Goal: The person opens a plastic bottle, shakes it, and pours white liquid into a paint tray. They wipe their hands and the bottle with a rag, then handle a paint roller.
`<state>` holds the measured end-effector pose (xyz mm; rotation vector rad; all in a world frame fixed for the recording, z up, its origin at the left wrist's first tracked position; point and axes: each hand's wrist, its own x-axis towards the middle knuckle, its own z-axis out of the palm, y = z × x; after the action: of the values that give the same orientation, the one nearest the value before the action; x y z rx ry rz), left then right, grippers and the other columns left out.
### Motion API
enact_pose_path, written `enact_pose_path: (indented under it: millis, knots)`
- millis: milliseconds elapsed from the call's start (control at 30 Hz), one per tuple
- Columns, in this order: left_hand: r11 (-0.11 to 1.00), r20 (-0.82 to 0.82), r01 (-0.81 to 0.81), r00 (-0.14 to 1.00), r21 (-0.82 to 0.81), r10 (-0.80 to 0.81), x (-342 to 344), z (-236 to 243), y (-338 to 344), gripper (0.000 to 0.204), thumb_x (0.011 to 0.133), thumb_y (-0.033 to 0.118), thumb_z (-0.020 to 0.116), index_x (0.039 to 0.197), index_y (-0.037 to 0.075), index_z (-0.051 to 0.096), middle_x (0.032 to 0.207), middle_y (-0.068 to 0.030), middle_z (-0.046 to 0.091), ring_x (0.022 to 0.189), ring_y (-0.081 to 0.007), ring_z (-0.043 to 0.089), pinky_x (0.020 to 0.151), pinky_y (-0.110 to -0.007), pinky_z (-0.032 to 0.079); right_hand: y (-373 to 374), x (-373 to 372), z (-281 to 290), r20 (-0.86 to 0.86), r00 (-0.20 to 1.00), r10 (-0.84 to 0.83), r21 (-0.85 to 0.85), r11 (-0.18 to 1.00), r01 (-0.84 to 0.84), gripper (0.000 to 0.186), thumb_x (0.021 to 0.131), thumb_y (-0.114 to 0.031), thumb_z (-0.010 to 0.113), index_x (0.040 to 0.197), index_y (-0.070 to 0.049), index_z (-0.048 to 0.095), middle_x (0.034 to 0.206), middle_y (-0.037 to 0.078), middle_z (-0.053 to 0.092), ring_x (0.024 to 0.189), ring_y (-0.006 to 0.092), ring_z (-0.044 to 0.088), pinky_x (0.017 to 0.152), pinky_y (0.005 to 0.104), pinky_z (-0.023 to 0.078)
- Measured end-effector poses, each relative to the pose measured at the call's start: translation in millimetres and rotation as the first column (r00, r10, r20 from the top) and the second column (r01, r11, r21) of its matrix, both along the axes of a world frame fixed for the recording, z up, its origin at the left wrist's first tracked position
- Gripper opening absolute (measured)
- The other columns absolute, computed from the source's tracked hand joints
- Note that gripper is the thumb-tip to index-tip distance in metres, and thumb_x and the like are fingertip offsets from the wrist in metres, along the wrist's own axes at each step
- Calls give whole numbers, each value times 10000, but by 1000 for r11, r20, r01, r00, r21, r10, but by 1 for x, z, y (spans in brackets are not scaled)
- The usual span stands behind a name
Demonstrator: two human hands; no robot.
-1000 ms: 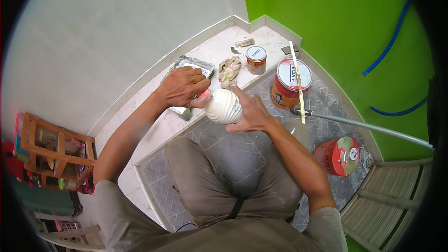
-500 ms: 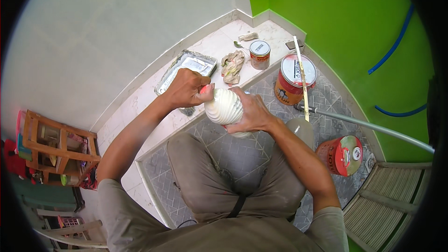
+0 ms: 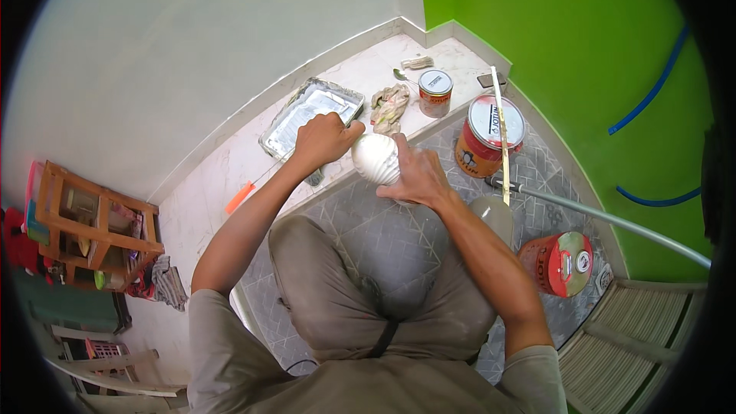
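My right hand (image 3: 420, 172) is wrapped round the side of a white, rounded, spirally ribbed object (image 3: 374, 159), held above the gap between my knees. Its exact kind cannot be told. Close by its upper left side is my left hand (image 3: 328, 138), fingers curled into a fist with the knuckles up; what they hold, if anything, is hidden. Beyond the left hand lies a paint tray (image 3: 355, 113) smeared with white. Left of my left forearm shows an orange handle (image 3: 240, 197) on a thin metal rod that runs toward the tray.
A crumpled rag (image 3: 389, 107) and a small paint can (image 3: 435, 96) stand on the marble ledge (image 3: 207, 176). To the right are a large paint can (image 3: 471, 155) with a wooden stick (image 3: 504, 134) across it, a grey pole (image 3: 613, 218) and a red can (image 3: 548, 264). A wooden rack (image 3: 100, 222) stands left.
The ribbed object has turned in my right hand. My left fist has shifted across, and the reddish bit by its thumb no longer shows. The orange handle has come into sight.
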<state>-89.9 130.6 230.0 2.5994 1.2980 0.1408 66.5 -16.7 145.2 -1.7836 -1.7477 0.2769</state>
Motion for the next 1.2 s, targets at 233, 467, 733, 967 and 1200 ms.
enact_pose_path:
  millis: [233,467,733,967,1200]
  knots:
    - [967,-107,-223,972,-119,211,4,-25,22,640,872,527,496,1014,-42,750,1018,-278,741,971,-407,727,842,-501,550,18,-13,-6,88,995,-53,-29,998,56,963,621,-438,881,1271,113,433,833,282,713,800,446,723,745,492,579]
    - [950,-67,-283,959,-134,276,-4,5,13,942,900,822,381,1011,-38,749,1043,-268,733,1007,-386,713,883,-483,521,25,-16,1,51,998,-47,-107,993,52,915,628,-401,891,1246,105,444,915,289,723,850,423,734,801,462,581]
    - [903,398,389,869,-183,-294,-45,18,14,375,977,305,705,1260,59,694,1053,-74,704,966,-206,620,873,-374,506,17,-8,-1,-48,998,-44,31,998,46,945,607,-424,898,1288,47,442,985,284,715,915,445,715,823,489,571]
    - [824,446,565,731,27,-516,-51,15,27,295,930,174,709,1165,-5,703,981,-160,697,886,-292,629,834,-385,511,15,-12,2,-58,998,-11,63,998,15,942,601,-416,899,1302,24,447,987,280,712,914,456,709,815,506,568]
    - [838,504,526,690,145,-520,-69,10,32,311,931,252,721,1032,-43,724,873,-200,696,746,-339,624,692,-409,492,20,-31,15,0,1000,-19,88,996,19,916,617,-393,889,1321,-7,447,996,269,718,916,459,708,815,515,569]
